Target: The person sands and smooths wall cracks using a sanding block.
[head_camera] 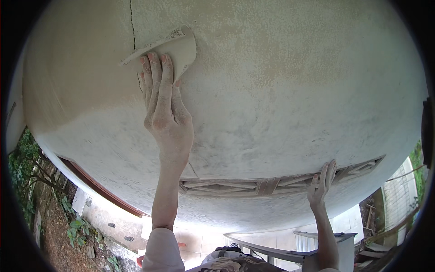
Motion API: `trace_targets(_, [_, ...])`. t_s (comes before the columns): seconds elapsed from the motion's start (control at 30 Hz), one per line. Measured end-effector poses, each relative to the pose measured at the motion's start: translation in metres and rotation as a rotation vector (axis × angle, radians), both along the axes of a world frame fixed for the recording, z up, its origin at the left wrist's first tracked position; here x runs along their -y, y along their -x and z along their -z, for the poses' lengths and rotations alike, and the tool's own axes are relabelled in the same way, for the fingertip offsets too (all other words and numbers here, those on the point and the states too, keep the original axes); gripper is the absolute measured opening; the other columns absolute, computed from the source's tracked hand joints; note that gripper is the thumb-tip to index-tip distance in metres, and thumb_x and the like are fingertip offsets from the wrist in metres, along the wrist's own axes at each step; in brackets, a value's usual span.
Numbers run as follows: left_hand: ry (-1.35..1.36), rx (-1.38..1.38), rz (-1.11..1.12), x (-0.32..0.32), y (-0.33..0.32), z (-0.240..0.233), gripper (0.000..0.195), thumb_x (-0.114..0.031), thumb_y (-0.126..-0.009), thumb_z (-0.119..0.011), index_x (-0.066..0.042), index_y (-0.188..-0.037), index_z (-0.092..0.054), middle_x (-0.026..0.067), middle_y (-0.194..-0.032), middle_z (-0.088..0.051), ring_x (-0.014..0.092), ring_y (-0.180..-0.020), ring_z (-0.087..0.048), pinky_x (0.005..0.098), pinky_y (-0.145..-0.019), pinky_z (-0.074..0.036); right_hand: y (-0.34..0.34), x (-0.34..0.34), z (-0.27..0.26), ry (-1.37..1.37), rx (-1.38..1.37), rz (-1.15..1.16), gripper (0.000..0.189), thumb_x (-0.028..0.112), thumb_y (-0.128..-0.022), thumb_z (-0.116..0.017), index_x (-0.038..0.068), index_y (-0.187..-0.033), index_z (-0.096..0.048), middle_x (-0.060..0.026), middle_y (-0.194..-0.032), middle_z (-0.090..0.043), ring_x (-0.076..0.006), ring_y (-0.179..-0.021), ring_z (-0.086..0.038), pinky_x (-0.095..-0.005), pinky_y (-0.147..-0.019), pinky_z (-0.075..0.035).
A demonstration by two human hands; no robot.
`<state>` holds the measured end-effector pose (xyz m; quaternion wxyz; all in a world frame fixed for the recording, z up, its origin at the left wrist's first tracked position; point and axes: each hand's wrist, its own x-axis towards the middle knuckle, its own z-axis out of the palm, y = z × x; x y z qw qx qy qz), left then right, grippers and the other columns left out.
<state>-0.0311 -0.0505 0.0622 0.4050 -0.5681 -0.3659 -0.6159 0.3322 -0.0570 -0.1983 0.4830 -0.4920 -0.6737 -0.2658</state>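
My left hand (163,98), dusty white, presses a bent sheet of sandpaper (185,51) to the plastered wall (255,119). The sheet's upper edge and right corner curl away from the surface. A thin dark crack (132,27) runs down the wall behind the sheet and shows again beside the fingers. Lower right, my right hand (321,187) rests with its fingers spread a little at the rim of a vent opening with diamond-shaped slats (221,187). It holds nothing that I can see.
A metal ladder or stand (268,250) is below me at the right. A reddish-brown frame (102,187) crosses the wall at lower left. Far below are a tiled floor (193,238), a pair of dark shoes (128,238) and leafy plants (76,227). A cable hangs at the right.
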Motion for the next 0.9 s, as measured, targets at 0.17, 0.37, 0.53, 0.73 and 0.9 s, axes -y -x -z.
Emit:
trace_targets(0.17, [0.091, -0.157, -0.001, -0.005, -0.02, 0.057, 0.034, 0.0, -0.09, -0.047, 0.0, -0.123, -0.053, 0.0161, -0.132, -0.048, 0.036, -0.128, -0.038, 0.0495, -0.105, -0.035, -0.004, -0.004, 0.004, 0.002, 0.011, -0.016, 0.049, 0.01, -0.093, -0.043, -0.004, -0.138, -0.031, -0.0301, -0.144, -0.023, -0.0454, -0.135, -0.02, -0.0562, -0.107, -0.015])
trace_targets(0.37, [0.11, -0.082, 0.058, -0.003, -0.028, 0.036, 0.035, -0.002, -0.089, -0.049, -0.002, -0.124, -0.054, 0.0159, -0.132, -0.049, 0.033, -0.129, -0.037, 0.0522, -0.105, -0.032, -0.008, -0.002, 0.004, 0.004, 0.009, -0.012, 0.05, 0.009, -0.092, -0.044, -0.004, -0.138, -0.032, -0.0309, -0.144, -0.023, -0.0453, -0.135, -0.021, -0.0563, -0.108, -0.014])
trace_targets(0.53, [0.085, -0.036, 0.017, -0.006, -0.038, 0.059, 0.035, -0.002, -0.089, -0.05, -0.002, -0.123, -0.054, 0.015, -0.131, -0.05, 0.033, -0.129, -0.038, 0.0522, -0.105, -0.033, -0.004, -0.004, 0.007, 0.017, 0.0, -0.012, 0.05, 0.009, -0.09, -0.044, -0.005, -0.137, -0.034, -0.0314, -0.143, -0.025, -0.0456, -0.134, -0.021, -0.0572, -0.107, -0.016])
trace_targets(0.73, [0.09, -0.129, 0.043, -0.001, -0.038, 0.054, 0.035, -0.002, -0.089, -0.049, 0.0, -0.124, -0.053, 0.0154, -0.133, -0.048, 0.033, -0.129, -0.038, 0.0524, -0.105, -0.032, -0.004, -0.001, 0.005, 0.017, -0.013, -0.018, 0.05, 0.01, -0.089, -0.044, -0.006, -0.136, -0.035, -0.0313, -0.142, -0.026, -0.0452, -0.135, -0.021, -0.0581, -0.107, -0.017])
trace_targets(0.9, [0.062, -0.008, -0.024, -0.002, -0.046, 0.04, 0.033, 0.001, -0.091, -0.047, 0.0, -0.124, -0.053, 0.0152, -0.133, -0.048, 0.034, -0.129, -0.037, 0.0492, -0.105, -0.036, 0.0, 0.002, -0.001, 0.043, -0.041, -0.024, 0.052, 0.01, -0.088, -0.046, -0.006, -0.136, -0.035, -0.0313, -0.142, -0.026, -0.045, -0.135, -0.02, -0.0581, -0.107, -0.016])
